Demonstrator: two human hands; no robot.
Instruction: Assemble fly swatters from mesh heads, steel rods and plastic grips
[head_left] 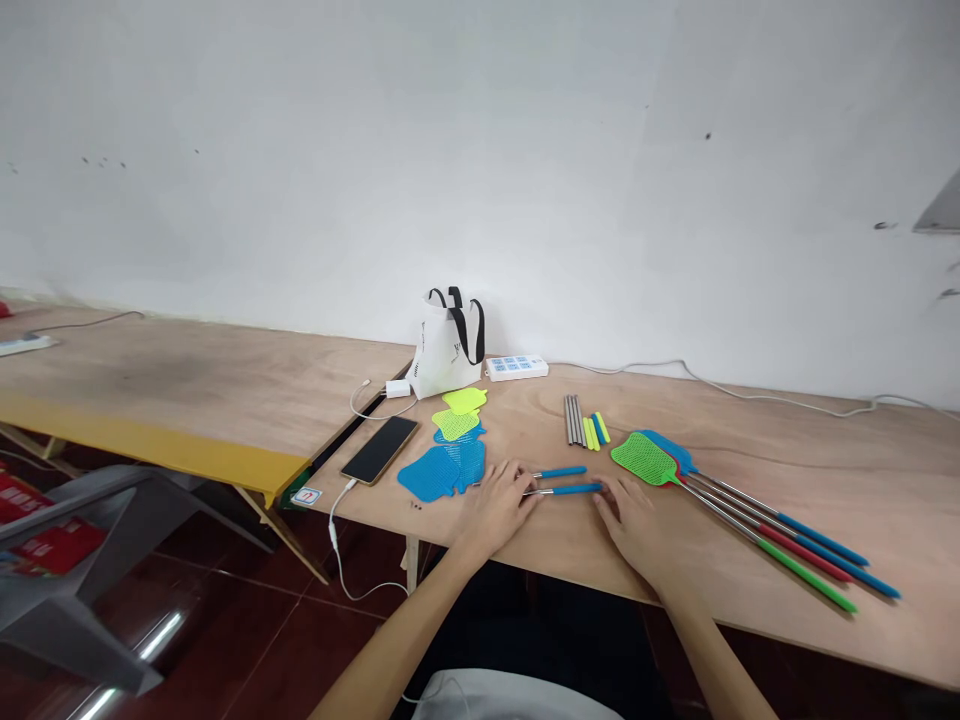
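My left hand [504,505] is closed round the metal end of a fly swatter handle with a blue grip [577,489], low over the table. A second blue-gripped handle [564,471] lies just beyond it, its left end hidden by my left fingers. At the far end of the near grip, my right hand [628,515] rests with fingers extended and thumb apart, fingertips touching or nearly touching the grip. Blue swatter heads [431,474] and yellow swatter heads [457,422] lie overlapping beside my left hand.
Complete swatters with green, red and blue parts [765,520] lie at the right. Metal tubes [575,420] and short yellow and blue grips [597,431] sit behind my hands. A phone [380,450], white bag [446,350] and power strip [517,367] stand left and back.
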